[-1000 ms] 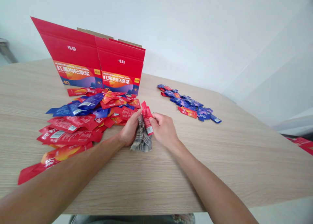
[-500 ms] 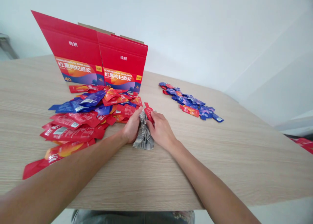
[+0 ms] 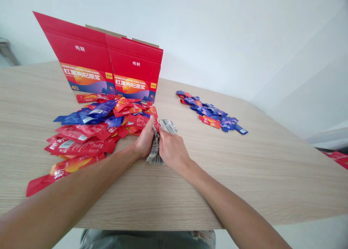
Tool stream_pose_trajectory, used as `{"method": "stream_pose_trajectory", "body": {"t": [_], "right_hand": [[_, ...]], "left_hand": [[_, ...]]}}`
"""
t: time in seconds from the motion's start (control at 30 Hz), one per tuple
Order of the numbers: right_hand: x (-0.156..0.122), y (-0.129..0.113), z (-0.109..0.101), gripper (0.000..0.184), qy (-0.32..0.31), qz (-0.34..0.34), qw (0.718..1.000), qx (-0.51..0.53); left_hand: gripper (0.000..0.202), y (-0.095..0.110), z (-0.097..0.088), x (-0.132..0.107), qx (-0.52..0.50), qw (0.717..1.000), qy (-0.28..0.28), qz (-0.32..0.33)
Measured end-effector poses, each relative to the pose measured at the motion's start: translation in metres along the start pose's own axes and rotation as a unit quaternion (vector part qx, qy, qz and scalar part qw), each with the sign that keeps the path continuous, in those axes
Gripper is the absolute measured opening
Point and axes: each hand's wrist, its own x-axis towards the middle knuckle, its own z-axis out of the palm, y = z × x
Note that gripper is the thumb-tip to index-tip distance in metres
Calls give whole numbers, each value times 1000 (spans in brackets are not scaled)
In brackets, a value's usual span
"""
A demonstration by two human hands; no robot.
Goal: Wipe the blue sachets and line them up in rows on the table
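Observation:
My left hand is closed on a grey-and-black striped cloth, bunched up between my two hands just above the table. My right hand is curled against the cloth, its fingers closed on a small red sachet. Only a bit of that sachet shows; the rest is hidden by the fingers and cloth. One end of the cloth fans out beyond my right knuckles. Close by on the left lies a heap of red and blue sachets.
A red printed carton stands open behind the heap. On the right, a row of mostly blue sachets lies on the wooden table. A white wall rises behind. Something red shows at the far right edge.
My right hand has turned over and moved slightly left, bringing the red sachet into the cloth, where less of it shows. Part of the cloth now spreads out beyond my right hand.

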Motion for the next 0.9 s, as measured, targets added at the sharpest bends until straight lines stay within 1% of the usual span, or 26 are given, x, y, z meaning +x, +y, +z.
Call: {"method": "stream_pose_trajectory", "body": {"t": [0.07,0.1,0.13,0.17,0.23,0.27,0.3,0.33,0.37,0.43,0.47,0.5,0.53,0.57,0.63,0.7,0.8,0.9], "right_hand": [[3,8,-4,36,21,-4,995,96],[5,14,-5,33,34,3,985,168],[8,21,-5,30,47,17,966,254],[12,28,-4,27,59,37,937,343],[20,43,1,25,87,78,863,492],[23,49,4,26,97,94,835,534],[26,55,8,28,102,107,823,548],[28,59,12,30,107,114,830,535],[29,62,15,32,115,115,853,496],[29,65,19,39,143,100,916,362],[28,64,20,43,159,83,942,282],[26,61,19,46,168,64,961,209],[24,57,18,46,162,41,975,149],[22,53,17,44,142,16,984,104],[17,41,13,39,82,-26,995,43],[12,29,10,42,36,-40,999,5],[7,16,6,41,6,-19,1000,-22],[4,10,2,39,-7,9,999,-40]], "left_hand": [[65,1,-2,2,7,1000,8,0],[65,2,-3,3,8,1000,11,-3],[65,2,-3,3,7,1000,11,-4],[66,2,-2,3,6,1000,9,-6],[68,2,0,3,4,1000,0,-11],[70,2,1,2,4,1000,-6,-15],[71,2,3,2,4,1000,-11,-19],[71,1,3,2,3,1000,-17,-21],[72,1,4,2,2,1000,-21,-22],[71,-1,3,3,-4,1000,-26,-17],[71,-1,2,3,-8,999,-28,-15],[70,-1,1,4,-10,999,-30,-14],[68,-1,-1,5,-12,999,-32,-14],[67,-1,-2,5,-13,999,-32,-14],[65,-1,-3,6,-15,999,-22,-18],[65,-1,-4,5,-19,1000,0,-22],[65,-1,-4,4,-20,999,19,-29],[65,-1,-5,3,-11,999,20,-34]]}}
